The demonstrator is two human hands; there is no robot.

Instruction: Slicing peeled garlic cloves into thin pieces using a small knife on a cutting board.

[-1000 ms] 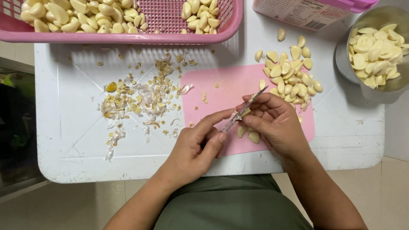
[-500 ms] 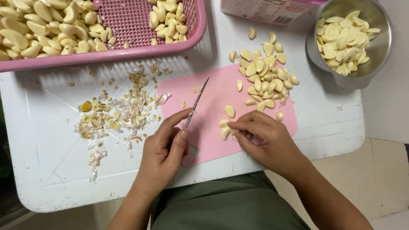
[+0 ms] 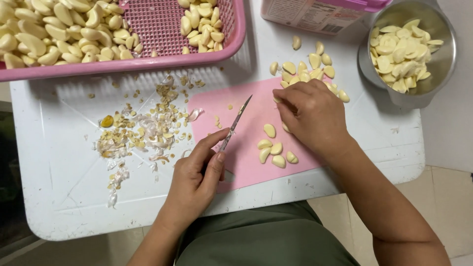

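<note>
The small knife (image 3: 235,123) has a thin, narrow blade tapering to a point. It lies at a slant over the pink cutting board (image 3: 246,167), tip directed up and to the right, away from the person. Its handle is hidden inside the hand.

The left hand (image 3: 197,180) is clenched around the knife handle. The fingers are curled under, and the thumb (image 3: 216,170) lies along the side near the base of the blade. The left forearm enters from the bottom edge and angles up to the right, with the hand at the near left corner of the board.

The right hand (image 3: 310,114) is palm down over the far right part of the board. Its fingers are bent, with the tips lowered onto the heap of peeled garlic cloves (image 3: 305,69) at the board's upper edge. Whether it grips a clove cannot be determined. The right forearm runs diagonally from the lower right corner.

Five trimmed cloves (image 3: 273,148) lie loose on the board between the two hands. A scatter of peelings and cut ends (image 3: 143,130) lies on the white table (image 3: 59,187), just left of the board. A pink basket (image 3: 162,24) of garlic stands at the far edge. A metal bowl (image 3: 433,74) of cloves stands to the right, and a pink-lidded container (image 3: 320,15) is beside it.
</note>
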